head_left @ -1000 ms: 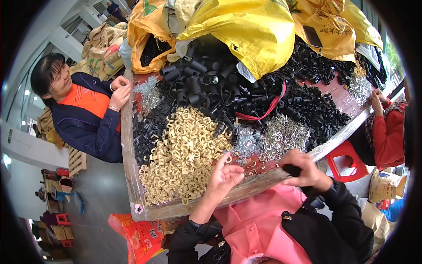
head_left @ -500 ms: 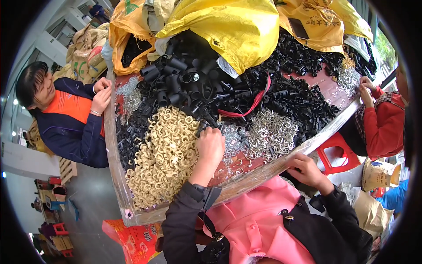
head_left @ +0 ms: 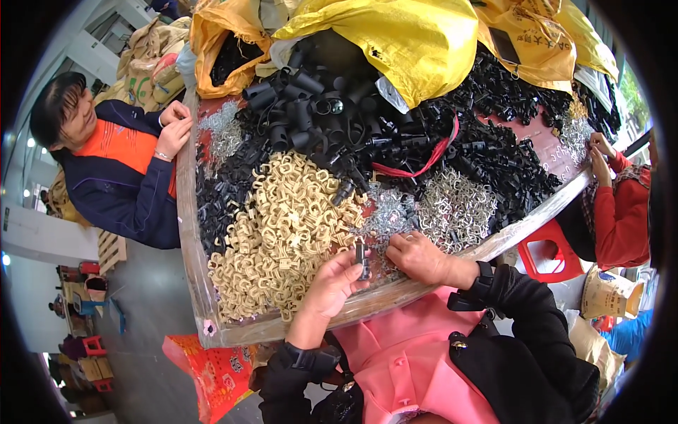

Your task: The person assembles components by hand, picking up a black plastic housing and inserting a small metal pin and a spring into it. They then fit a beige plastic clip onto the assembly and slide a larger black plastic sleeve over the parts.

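Observation:
My left hand [head_left: 329,288] is closed around a small black plastic fitting [head_left: 363,261], held upright between thumb and fingers above the table's near edge. Just to its right, my right hand [head_left: 418,258] bends over the tabletop with its fingertips pinched together; what is in them, if anything, is hidden. Right beyond these fingers lies a heap of tiny silver metal pieces [head_left: 388,210]. Curved silver metal hooks [head_left: 455,212] are piled to the right of that. A large mound of beige plastic clips [head_left: 275,233] spreads left of my left hand.
Black tubular fittings [head_left: 300,116] fill the table's middle, under a yellow sack [head_left: 409,42]. A red strap [head_left: 427,166] crosses them. A raised wooden rim [head_left: 185,212] borders the table. People sit at the left [head_left: 120,169] and right [head_left: 621,205]. A red stool [head_left: 547,254] stands at right.
My left hand has drawn back from the black parts toward the near edge, bringing a black fitting. My right hand has moved left from the rim onto the tabletop. The view has shifted slightly.

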The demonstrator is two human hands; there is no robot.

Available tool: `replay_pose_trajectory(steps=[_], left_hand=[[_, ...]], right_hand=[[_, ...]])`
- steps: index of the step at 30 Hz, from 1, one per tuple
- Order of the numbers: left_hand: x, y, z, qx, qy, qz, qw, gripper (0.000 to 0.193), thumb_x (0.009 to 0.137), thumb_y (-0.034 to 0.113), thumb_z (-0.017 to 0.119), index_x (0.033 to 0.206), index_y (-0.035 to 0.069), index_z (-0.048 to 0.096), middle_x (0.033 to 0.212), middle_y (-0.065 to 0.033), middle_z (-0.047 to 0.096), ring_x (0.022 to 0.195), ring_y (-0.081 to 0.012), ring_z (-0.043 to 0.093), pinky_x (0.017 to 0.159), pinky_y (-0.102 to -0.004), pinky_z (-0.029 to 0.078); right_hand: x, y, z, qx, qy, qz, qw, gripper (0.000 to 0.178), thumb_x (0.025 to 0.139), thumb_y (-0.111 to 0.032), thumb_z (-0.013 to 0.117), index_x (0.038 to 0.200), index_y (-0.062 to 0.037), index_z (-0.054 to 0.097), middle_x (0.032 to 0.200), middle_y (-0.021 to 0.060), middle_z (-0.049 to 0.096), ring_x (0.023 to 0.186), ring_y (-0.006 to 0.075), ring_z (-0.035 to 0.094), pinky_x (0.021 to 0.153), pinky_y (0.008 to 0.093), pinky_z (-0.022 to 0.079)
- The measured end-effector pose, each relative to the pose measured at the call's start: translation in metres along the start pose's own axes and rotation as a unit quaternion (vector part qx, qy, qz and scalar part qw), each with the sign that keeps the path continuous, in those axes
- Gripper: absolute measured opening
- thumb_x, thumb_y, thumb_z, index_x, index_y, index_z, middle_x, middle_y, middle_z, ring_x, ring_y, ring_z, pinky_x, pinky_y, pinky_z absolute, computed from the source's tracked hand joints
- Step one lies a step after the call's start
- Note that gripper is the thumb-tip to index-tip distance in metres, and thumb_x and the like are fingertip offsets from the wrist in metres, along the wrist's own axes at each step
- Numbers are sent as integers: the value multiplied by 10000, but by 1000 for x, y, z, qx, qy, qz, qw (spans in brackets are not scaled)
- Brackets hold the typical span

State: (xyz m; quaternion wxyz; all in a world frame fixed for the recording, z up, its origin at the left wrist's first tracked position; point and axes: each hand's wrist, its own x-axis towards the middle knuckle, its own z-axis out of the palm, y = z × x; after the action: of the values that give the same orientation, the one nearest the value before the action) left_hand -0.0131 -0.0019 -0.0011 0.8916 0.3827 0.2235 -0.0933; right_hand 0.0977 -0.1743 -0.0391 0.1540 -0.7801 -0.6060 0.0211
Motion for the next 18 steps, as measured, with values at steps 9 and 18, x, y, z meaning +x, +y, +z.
replay_pose_trajectory(steps=[9,18], left_hand=[[9,-28,5,115,-10,10,993,303,793,56,539,1076,32,434,793,-31,532,711,-132,549,573,-247,464],[10,-24,21,-123,-100,-35,987,339,848,134,469,1156,11,401,919,-35,531,794,-96,525,660,-237,447]], right_hand=[[-2,-9,-33,263,69,79,959,110,695,-82,553,773,-29,497,754,84,467,666,264,510,618,339,406],[-4,-24,-54,188,174,22,966,139,671,-72,587,788,-38,520,920,66,495,838,241,457,696,336,351]])
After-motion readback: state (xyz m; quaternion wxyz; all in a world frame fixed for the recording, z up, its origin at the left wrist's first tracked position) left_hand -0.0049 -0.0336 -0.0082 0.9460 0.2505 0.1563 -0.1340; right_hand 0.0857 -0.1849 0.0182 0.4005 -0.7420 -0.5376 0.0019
